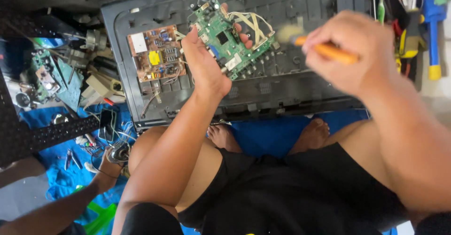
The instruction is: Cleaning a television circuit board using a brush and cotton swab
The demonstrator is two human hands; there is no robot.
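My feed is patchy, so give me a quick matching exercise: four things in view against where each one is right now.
Things:
1. green circuit board
2. orange-handled brush
3. brown circuit board
4. blue cloth

Places:
A. mounted in the black back panel, left part
B. on the floor, under the bare feet
C. held up in the left hand
D. gripped in the right hand

Pairs: 1-C, 2-D, 3-A, 4-B
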